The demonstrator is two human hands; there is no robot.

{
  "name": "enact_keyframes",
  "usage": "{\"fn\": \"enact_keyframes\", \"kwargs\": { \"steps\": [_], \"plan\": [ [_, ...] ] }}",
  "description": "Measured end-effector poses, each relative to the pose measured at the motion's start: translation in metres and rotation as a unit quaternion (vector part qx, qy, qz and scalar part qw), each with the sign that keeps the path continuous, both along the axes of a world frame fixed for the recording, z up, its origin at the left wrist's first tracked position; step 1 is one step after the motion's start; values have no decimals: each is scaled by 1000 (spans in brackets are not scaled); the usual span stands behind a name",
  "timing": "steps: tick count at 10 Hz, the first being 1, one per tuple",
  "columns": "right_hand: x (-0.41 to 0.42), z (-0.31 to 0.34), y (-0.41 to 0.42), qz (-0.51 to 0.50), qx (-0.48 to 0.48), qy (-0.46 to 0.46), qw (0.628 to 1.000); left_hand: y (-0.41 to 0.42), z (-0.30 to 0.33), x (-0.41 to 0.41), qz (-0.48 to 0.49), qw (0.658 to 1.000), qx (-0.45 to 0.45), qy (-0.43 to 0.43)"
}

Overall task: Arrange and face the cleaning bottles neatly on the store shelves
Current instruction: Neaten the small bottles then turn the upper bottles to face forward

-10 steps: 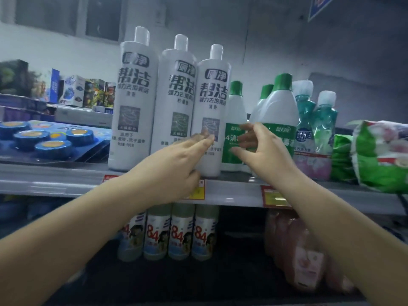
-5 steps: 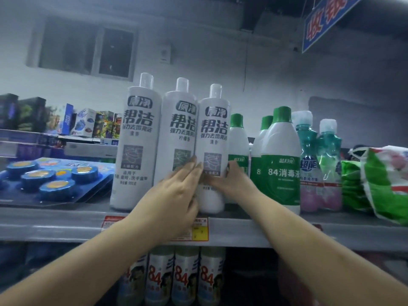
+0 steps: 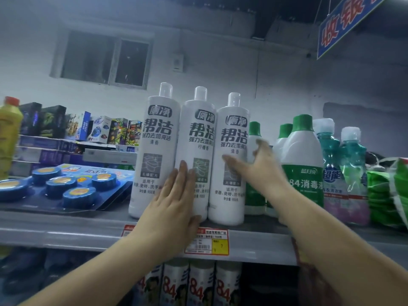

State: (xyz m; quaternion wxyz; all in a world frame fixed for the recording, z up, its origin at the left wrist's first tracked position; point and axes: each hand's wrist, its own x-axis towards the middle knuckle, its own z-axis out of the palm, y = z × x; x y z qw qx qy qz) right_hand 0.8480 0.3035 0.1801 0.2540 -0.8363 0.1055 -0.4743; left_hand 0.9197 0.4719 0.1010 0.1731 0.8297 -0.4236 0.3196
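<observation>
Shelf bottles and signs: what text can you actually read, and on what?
"厕净 帮洁": each of the three tall white bottles.
"84消毒液" (last character cut off): front green-capped bottle.
"超能": teal bottle.
"84": lower-shelf bottles.
"收银": hanging blue sign, cropped.
Price tag: too small to read.

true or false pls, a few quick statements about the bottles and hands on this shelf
1. Three tall white bottles stand upright in a row. True.
2. The left hand lies flat against the white bottles. True.
3. The right hand grips a green cap. False: its fingers are spread beside the rightmost white bottle, gripping nothing.
4. The green-capped bottles stand left of the white ones. False: they stand to the right.
5. The blue discs lie right of the bottles. False: left.
</observation>
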Motion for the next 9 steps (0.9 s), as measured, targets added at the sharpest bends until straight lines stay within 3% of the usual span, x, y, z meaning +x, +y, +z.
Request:
{"fn": "enact_keyframes", "kwargs": {
  "steps": [1, 3, 5, 6, 7, 9],
  "plan": [
    [-9, 38, 31, -46, -139, -131, 980, -2, -2, -1, 3, 1000, 9, 21],
    [22, 124, 68, -37, -237, -80, 968, -7, -3, 2, 9, 1000, 0, 20],
    [54, 152, 65, -19, -123, 164, 979, -8, 0, 7, -4, 998, -23, 50],
    [60, 155, 66, 1, -109, 166, 980, -3, 3, 1, 2, 999, -36, 24],
    [59, 156, 70, -15, -116, 163, 980, -18, -13, 26, 13, 988, -88, -125],
    [67, 159, 65, -49, -144, 126, 980, -17, -17, 32, 39, 992, -65, -98]
  ]
}}
